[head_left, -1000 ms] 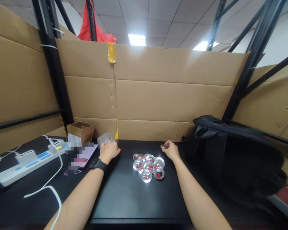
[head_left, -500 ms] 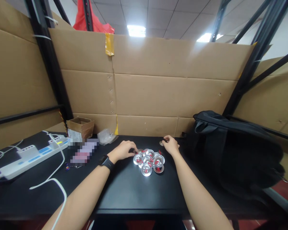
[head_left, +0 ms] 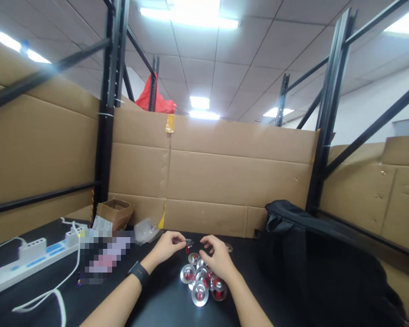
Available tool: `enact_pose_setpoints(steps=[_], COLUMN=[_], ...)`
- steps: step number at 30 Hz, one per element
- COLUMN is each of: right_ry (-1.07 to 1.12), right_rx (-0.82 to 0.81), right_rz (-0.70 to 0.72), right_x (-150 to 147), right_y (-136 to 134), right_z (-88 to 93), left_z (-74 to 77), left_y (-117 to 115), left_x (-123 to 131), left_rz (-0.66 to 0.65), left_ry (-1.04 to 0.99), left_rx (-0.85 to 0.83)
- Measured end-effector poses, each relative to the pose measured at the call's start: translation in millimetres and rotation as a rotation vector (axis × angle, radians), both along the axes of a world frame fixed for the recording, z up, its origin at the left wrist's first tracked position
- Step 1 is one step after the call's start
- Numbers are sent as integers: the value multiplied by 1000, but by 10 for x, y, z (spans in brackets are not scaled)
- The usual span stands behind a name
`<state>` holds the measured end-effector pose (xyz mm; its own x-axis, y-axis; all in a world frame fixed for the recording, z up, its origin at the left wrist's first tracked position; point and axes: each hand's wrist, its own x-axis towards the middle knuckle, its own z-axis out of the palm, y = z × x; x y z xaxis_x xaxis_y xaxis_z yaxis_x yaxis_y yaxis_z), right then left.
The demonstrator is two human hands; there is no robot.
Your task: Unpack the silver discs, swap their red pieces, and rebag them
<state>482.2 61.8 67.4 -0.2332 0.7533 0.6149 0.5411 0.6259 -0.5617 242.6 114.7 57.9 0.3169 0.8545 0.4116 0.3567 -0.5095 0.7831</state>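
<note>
My left hand (head_left: 170,247), with a dark watch on its wrist, pinches a small shiny finger cymbal (head_left: 190,242) by its edge. A red cord loop hangs from it. Facing it from the right is my right hand (head_left: 217,258), its fingers apart and curved, with nothing seen in them. Below both hands lies a pile of silver finger cymbals (head_left: 200,293) with red cords, overlapping on the black tabletop. My right hand hides part of the pile. Another dull gold disc (head_left: 229,247) rests on the table behind the right hand.
A black bag (head_left: 313,268) stands on the right. On the left lie a white power strip (head_left: 30,263) with a cable, a blurred flat item (head_left: 112,254), a small cardboard box (head_left: 116,213) and clear plastic (head_left: 146,231). A cardboard wall (head_left: 207,177) closes the back.
My left hand has lifted a finger cymbal from the pile's left side. My right hand has left the gold disc and come left over the pile. The head view has tilted up.
</note>
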Motion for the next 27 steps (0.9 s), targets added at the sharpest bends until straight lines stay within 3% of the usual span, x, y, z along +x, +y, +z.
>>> enact_pose_setpoints(steps=[3,8,13,17,23,27], right_ry=[2,39,38,54,138,120], right_rx=[-16,-41,18,-27,-47,-33], right_rz=[92,135,31,72,122,69], right_x=[-127,-209,-182,-133,-117,-115], right_y=[-103,-67,14,-19,-43,-24], right_z=[1,-52,-30,55,130,118], left_z=[-6,-10,-35,-90,-95,-30], left_y=[-30,-91,-105,-136,-219,-251], left_x=[166,335,423,494,542,463], left_rz=[-79,-143,-141,-214,-291,-376], left_ry=[-230,-350,-390,-460,-442,-412], left_rx=[-114,-164,-285,-341,-214,-246])
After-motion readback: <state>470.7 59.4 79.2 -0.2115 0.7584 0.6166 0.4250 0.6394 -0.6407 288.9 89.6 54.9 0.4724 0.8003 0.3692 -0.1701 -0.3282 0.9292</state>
